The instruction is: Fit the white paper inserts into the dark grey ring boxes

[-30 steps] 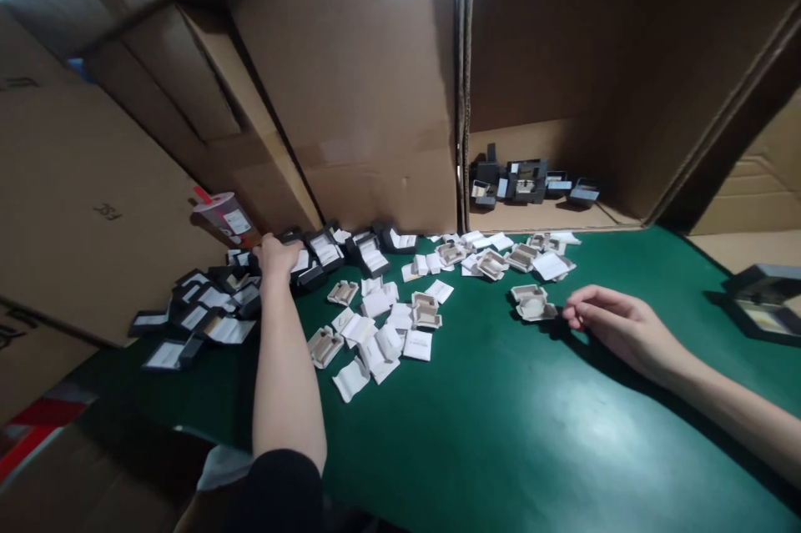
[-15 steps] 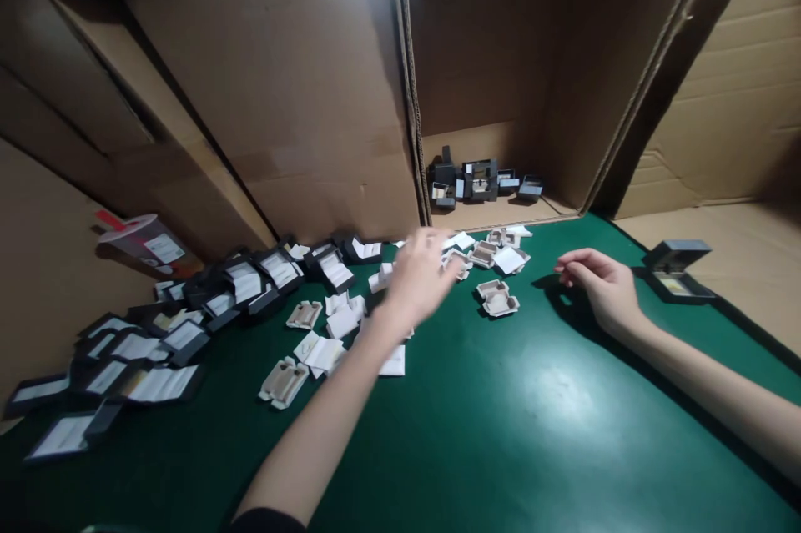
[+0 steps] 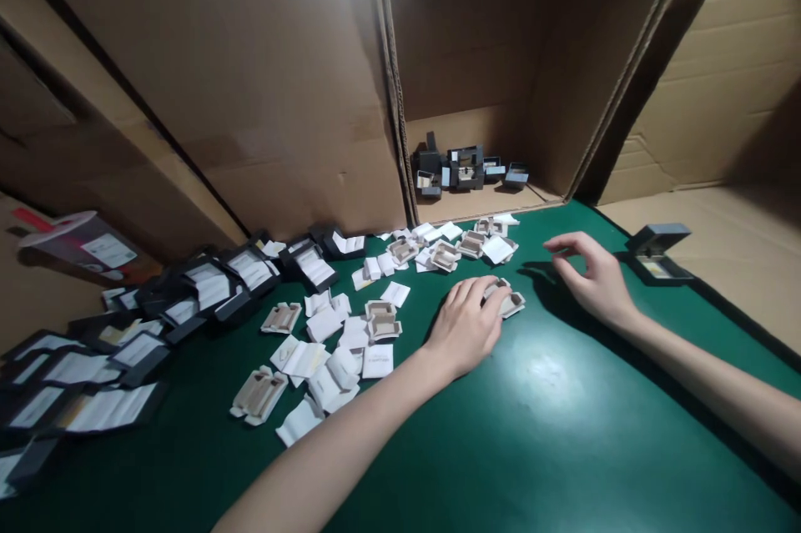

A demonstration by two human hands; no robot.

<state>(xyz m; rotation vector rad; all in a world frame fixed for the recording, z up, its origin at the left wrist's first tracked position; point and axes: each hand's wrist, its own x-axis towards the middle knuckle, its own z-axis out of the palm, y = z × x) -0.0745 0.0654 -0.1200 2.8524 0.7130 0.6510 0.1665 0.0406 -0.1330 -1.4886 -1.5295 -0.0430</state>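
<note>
My left hand (image 3: 466, 324) lies on the green table (image 3: 531, 433), its fingers stretched flat over a small beige insert (image 3: 513, 301), which they partly cover. My right hand (image 3: 591, 274) hovers just to the right of that insert. Its fingers are loosely curled and apart, and it holds nothing. Right of my right hand an open grey box (image 3: 657, 249) stands on the table edge. Several white cards and beige inserts (image 3: 350, 333) are scattered left of my left hand.
Several open dark boxes with white cards (image 3: 188, 291) lie in a heap at the left. A plastic cup with a red straw (image 3: 88, 245) lies beyond them. Big cardboard cartons (image 3: 281, 99) wall the back; one open carton holds several dark boxes (image 3: 466, 170).
My left hand swung from the dark boxes at the left across the table onto the beige insert. My right hand drew back slightly to the right. The camera turned right.
</note>
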